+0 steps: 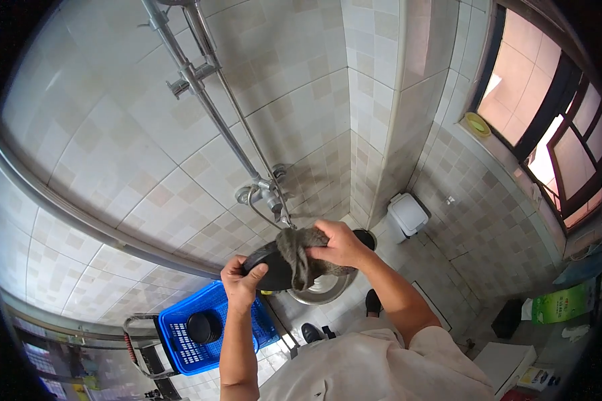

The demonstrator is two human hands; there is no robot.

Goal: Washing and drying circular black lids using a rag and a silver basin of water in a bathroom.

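Yellow dish (477, 124) on the window ledge (507, 159)

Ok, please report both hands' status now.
Left hand grips black round item. Right hand holds grey cloth against it. Metal basin below, no obstruction seen.

1 gry cloth (301, 257), 2 blk shoes (311, 333) (373, 304)

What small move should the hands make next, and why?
Perhaps slide the gray cloth leftward across the black item: the right hand holds cloth over its right side, the left hand grips its left edge, and the surface between shows uncovered.
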